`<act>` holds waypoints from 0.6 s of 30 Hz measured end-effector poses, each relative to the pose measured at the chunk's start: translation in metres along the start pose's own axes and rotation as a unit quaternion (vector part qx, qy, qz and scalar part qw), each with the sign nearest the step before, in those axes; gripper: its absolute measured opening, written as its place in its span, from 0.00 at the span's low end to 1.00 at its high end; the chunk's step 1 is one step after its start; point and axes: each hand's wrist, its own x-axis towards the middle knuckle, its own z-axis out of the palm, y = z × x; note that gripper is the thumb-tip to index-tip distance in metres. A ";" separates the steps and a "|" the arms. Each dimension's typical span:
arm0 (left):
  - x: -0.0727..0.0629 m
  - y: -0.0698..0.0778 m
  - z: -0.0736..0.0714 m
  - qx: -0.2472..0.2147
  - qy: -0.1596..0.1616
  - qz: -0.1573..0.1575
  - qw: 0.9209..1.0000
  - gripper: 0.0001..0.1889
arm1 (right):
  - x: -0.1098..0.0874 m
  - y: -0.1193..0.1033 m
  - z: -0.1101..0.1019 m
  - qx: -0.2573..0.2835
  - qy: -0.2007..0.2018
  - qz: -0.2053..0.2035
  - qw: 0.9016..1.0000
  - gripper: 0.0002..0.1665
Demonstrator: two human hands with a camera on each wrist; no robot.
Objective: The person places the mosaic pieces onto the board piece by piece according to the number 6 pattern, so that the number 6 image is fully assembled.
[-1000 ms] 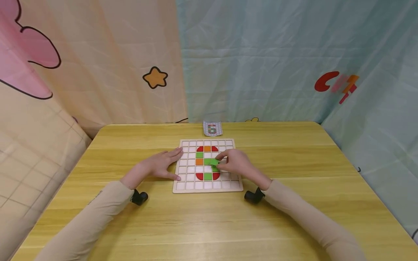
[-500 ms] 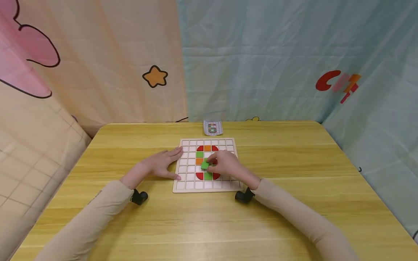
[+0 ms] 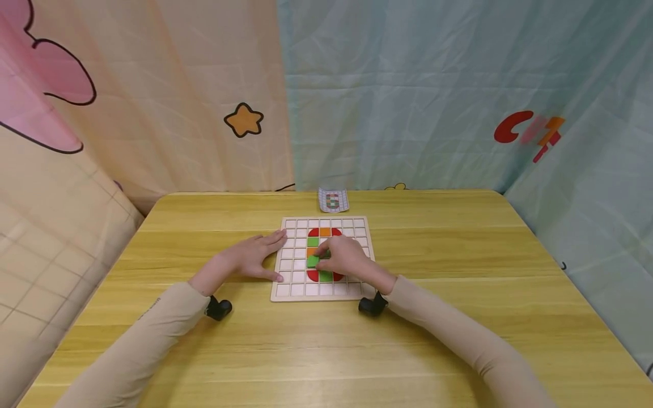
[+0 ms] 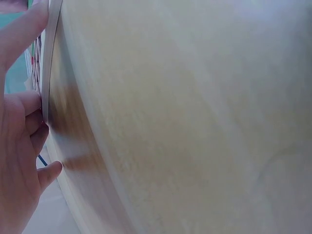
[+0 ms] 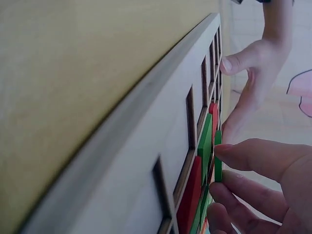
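A wooden grid board (image 3: 296,297) lies on the table, with red, orange and green tiles set in its middle squares. My right hand (image 3: 346,258) pinches a green square tile (image 3: 313,262) between thumb and fingertips, just over the left column of the coloured pattern. In the right wrist view that tile (image 5: 218,157) stands edge-on, close above the board. My left hand (image 3: 252,258) lies with fingers spread, its fingertips and thumb on the board's left edge. Part of the pattern is hidden beneath my right hand.
A small printed card (image 3: 334,200) with a coloured pattern on a grid lies behind the board. The wooden table (image 3: 306,351) reaches back to patterned curtains (image 3: 408,113). A black wrist camera (image 3: 219,309) sits under the left wrist.
My right hand has carried the green tile left across the board, from the middle squares to the left column of the pattern. The left hand has stayed in place.
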 end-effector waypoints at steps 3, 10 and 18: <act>0.001 0.001 0.000 -0.002 -0.003 -0.002 1.000 0.55 | 0.000 0.000 0.000 0.002 -0.004 -0.002 1.000 0.13; 0.001 0.000 0.001 0.003 0.003 0.001 1.000 0.55 | 0.000 0.000 0.001 0.015 -0.012 -0.007 1.000 0.12; 0.002 0.000 0.001 0.002 -0.004 -0.003 1.000 0.55 | -0.003 0.003 -0.001 0.030 0.003 -0.020 0.999 0.12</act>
